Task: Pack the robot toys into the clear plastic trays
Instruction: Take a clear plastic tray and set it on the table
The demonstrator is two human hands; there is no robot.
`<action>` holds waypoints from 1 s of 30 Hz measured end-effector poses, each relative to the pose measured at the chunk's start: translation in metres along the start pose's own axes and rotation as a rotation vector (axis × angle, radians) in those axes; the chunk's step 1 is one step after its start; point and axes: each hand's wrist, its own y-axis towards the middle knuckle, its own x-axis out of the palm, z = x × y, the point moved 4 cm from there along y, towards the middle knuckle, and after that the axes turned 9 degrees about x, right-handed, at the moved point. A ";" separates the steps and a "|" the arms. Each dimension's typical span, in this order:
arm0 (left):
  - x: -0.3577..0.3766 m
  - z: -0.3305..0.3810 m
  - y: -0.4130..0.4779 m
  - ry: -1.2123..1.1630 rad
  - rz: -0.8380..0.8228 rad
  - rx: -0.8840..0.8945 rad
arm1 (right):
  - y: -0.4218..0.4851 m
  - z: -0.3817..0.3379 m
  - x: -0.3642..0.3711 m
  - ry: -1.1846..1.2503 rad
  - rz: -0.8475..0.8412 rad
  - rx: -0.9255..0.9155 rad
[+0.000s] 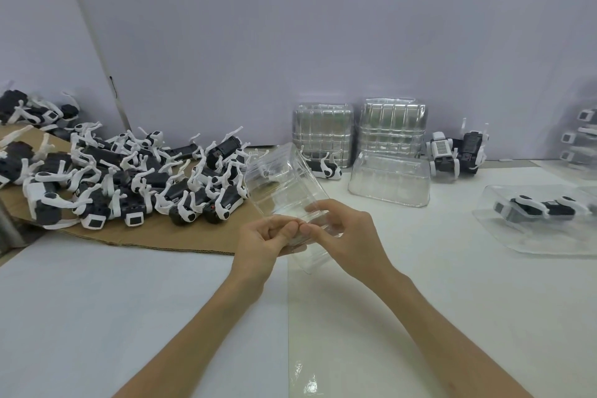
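Both hands, left [262, 240] and right [347, 237], pinch one clear plastic tray [284, 184] above the table [129, 300], near its middle.

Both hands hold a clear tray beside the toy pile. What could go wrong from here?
1. The left hand and right hand pinch only the near end of the clear tray; the thin plastic may flex or slip.
2. The robot toys lie tangled in a pile; lifting one may drag others off the cardboard.
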 end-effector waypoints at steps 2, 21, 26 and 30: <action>-0.001 0.002 0.000 0.013 0.016 0.007 | 0.000 0.000 0.000 0.002 0.000 0.003; 0.013 0.004 -0.003 -0.209 -0.256 -0.002 | -0.004 -0.006 0.004 -0.063 -0.021 -0.090; 0.014 0.002 -0.003 -0.225 -0.239 0.006 | -0.002 -0.006 0.006 -0.058 -0.037 -0.117; 0.015 0.003 -0.003 -0.238 -0.222 -0.001 | -0.001 -0.005 0.002 -0.055 -0.047 -0.113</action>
